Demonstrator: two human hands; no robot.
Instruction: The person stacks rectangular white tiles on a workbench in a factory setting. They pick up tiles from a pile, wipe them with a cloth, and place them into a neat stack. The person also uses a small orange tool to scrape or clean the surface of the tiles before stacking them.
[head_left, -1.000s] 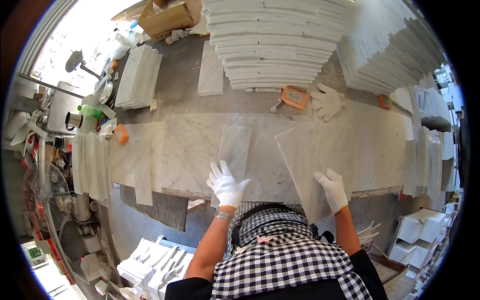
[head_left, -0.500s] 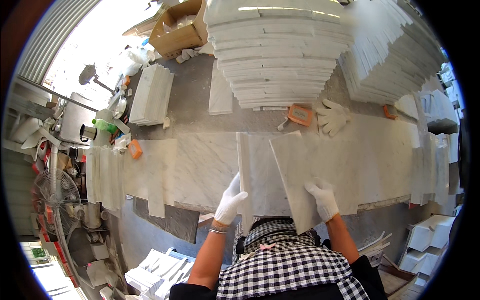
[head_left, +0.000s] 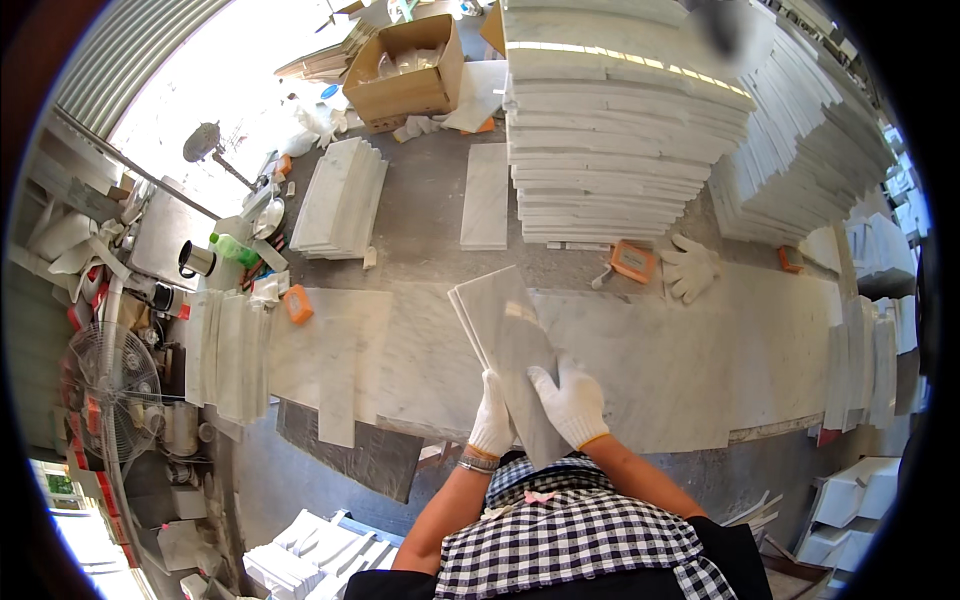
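Both my hands wear white gloves. My left hand (head_left: 493,418) grips the near left edge of a stack of grey-white marble tiles (head_left: 510,335), lifted and tilted over the workbench. My right hand (head_left: 572,402) lies flat on the top tile's near end, holding it from above. The tiles rise from my chest outward over the marble slabs (head_left: 650,360) laid across the bench.
A tall pile of marble tiles (head_left: 610,120) stands at the back, another slanted pile (head_left: 810,150) to the right. A spare white glove (head_left: 690,268) and orange sanding block (head_left: 633,261) lie on the bench. Upright tiles (head_left: 225,355), a cardboard box (head_left: 405,68) and a fan (head_left: 115,375) are at left.
Two flat tiles under my hands were slid together and lifted into one tilted stack in front of me. Both hands moved inward to grip it.
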